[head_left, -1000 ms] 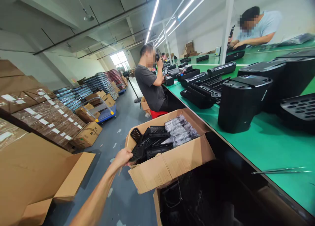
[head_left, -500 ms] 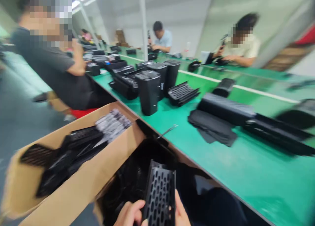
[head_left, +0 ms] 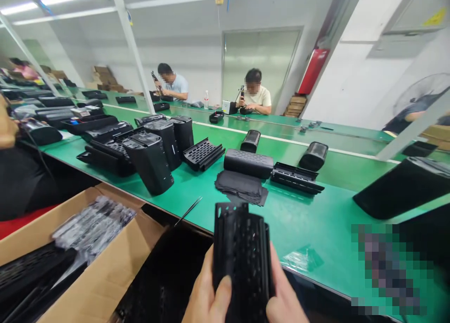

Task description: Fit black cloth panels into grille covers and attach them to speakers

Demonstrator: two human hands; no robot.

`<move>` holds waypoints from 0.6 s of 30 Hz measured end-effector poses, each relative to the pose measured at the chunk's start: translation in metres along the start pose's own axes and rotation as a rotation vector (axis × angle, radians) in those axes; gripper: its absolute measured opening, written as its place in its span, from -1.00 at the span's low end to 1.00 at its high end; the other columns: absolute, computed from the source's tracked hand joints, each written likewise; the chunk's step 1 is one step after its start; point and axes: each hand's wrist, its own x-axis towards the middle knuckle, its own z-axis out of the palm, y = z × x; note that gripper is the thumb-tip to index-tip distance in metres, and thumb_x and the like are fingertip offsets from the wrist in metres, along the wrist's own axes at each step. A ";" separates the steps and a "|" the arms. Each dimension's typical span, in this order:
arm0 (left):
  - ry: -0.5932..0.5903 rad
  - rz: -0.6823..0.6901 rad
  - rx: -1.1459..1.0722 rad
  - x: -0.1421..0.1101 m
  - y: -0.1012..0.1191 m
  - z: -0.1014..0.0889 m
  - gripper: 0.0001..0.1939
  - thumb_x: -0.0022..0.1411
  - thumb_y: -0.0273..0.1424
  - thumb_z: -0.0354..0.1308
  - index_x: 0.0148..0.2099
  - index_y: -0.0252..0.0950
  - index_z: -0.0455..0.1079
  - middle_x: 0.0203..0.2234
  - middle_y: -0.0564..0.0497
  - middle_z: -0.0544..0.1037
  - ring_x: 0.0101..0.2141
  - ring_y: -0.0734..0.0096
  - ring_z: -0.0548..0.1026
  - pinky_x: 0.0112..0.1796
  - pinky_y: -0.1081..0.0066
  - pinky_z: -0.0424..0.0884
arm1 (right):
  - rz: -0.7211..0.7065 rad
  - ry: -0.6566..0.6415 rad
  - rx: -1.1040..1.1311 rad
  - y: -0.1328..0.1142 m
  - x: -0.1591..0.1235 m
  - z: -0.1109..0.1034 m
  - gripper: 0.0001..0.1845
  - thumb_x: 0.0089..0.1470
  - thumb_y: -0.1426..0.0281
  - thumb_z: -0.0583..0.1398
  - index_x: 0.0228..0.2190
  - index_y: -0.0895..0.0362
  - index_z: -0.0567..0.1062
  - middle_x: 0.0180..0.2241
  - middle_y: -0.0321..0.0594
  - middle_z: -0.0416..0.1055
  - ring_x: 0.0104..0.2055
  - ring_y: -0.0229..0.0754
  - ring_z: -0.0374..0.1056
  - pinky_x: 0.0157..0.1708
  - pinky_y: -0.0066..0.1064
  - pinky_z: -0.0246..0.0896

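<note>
Both of my hands hold a black perforated plastic grille (head_left: 242, 255) upright at the bottom centre, in front of the green table's (head_left: 316, 220) near edge. My left hand (head_left: 207, 297) wraps its left side, thumb pressed on the front. My right hand (head_left: 283, 297) grips its right side. Just beyond the grille lie a stack of dark fabric sheets (head_left: 242, 186), a black speaker body (head_left: 248, 162) and another grille (head_left: 296, 177). Metal tweezers (head_left: 188, 211) lie on the table to the left.
An open cardboard box (head_left: 105, 271) of black grilles and bagged parts stands at lower left. Upright black housings (head_left: 151, 161) and stacked grilles (head_left: 203, 153) crowd the left of the table. Two people work at the far side; another person sits at the left edge.
My left hand left the cardboard box with a grille; both hands now hold it higher, at the table edge. The view swung right from the aisle to the table.
</note>
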 end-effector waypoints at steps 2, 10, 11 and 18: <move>-0.017 0.174 0.012 0.037 0.023 0.026 -0.38 0.47 -0.21 -0.01 0.50 -0.12 0.07 0.33 -0.13 0.39 0.32 0.03 0.36 0.28 0.02 0.38 | -0.090 -0.011 -0.159 -0.034 0.019 -0.015 0.35 -0.21 -0.19 0.48 0.46 -0.01 0.10 0.40 -0.08 0.23 0.47 0.23 0.06 0.35 0.01 0.09; -0.039 0.761 -0.029 0.159 0.037 0.114 -0.26 0.44 -0.30 0.11 0.51 -0.25 -0.14 0.39 -0.33 0.22 0.38 0.00 0.24 0.34 -0.02 0.26 | -0.489 0.215 -0.659 -0.054 0.125 -0.108 -0.53 0.14 0.14 0.37 -0.01 0.15 0.65 0.00 -0.05 0.60 0.15 0.17 0.41 0.33 0.04 0.12; -0.085 0.732 -0.055 0.164 0.036 0.117 -0.20 0.40 -0.23 0.19 0.50 -0.23 -0.13 0.37 -0.31 0.25 0.36 -0.01 0.28 0.33 -0.02 0.27 | -0.503 0.209 -0.661 -0.051 0.132 -0.117 -0.58 0.13 0.16 0.39 -0.05 0.14 0.67 -0.03 -0.06 0.61 0.12 0.17 0.42 0.33 0.03 0.13; -0.359 0.574 -0.300 0.176 0.044 0.117 0.17 -0.21 0.14 0.57 0.31 -0.22 0.14 0.13 -0.19 0.48 0.11 -0.04 0.51 0.16 0.01 0.44 | -0.544 0.058 -0.739 -0.037 0.150 -0.149 -0.36 0.06 0.10 0.40 0.12 0.08 0.56 0.14 -0.05 0.51 0.22 0.24 0.39 0.29 0.09 0.25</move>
